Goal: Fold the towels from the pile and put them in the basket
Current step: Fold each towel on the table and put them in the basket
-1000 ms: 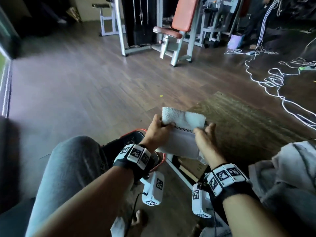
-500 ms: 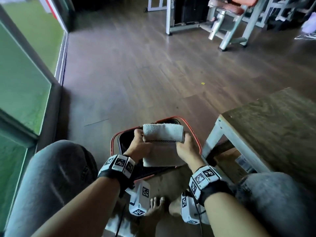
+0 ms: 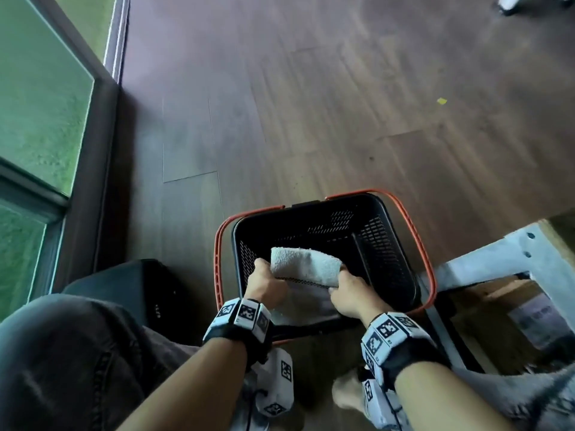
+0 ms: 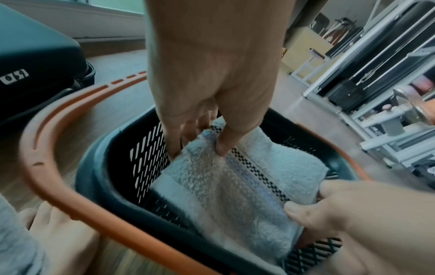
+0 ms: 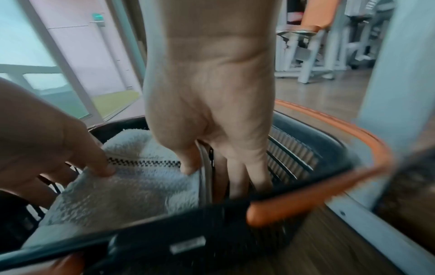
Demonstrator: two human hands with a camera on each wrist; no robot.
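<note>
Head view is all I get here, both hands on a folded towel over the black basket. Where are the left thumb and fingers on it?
Observer: In the left wrist view the left hand pinches the towel, thumb on top, fingers under its edge.
Operator: And the right hand?
Observer: The right hand has its thumb on the towel's edge and its fingers down beside it, inside the basket.
Operator: Anything on the basket's front?
Observer: A small pale label, too blurred to read.
</note>
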